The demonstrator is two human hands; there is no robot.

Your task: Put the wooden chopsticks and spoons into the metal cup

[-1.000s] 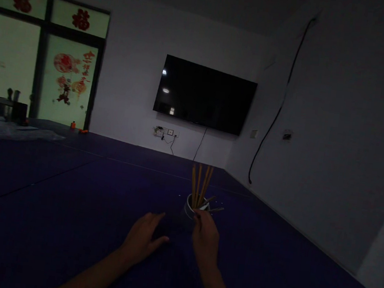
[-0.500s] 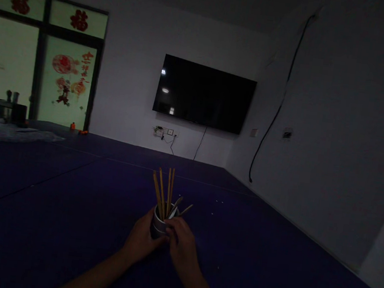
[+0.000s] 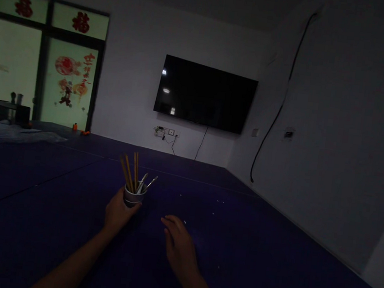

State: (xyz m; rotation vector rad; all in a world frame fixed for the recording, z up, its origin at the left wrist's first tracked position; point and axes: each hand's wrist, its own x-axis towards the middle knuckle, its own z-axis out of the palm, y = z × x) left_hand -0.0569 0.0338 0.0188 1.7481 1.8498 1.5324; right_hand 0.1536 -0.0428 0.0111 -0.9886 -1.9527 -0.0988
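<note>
My left hand (image 3: 118, 212) is wrapped round a small white cup (image 3: 133, 198) that stands or hovers just over the dark blue floor mat (image 3: 251, 261). Several wooden chopsticks (image 3: 129, 171) and a couple of metal utensils (image 3: 145, 182) stick up out of the cup. My right hand (image 3: 178, 244) is apart from the cup, to its right, low over the mat with its fingers stretched out and nothing in it.
A black television (image 3: 204, 94) hangs on the white far wall above a socket strip (image 3: 165, 132). A black cable (image 3: 279, 107) runs down the right wall. A window with red paper cuttings (image 3: 70, 74) glows at the left, near dark furniture (image 3: 8, 111).
The cup has moved left, from under my right hand into my left hand's grip. My right hand has let go of it and drawn back, fingers spread.
</note>
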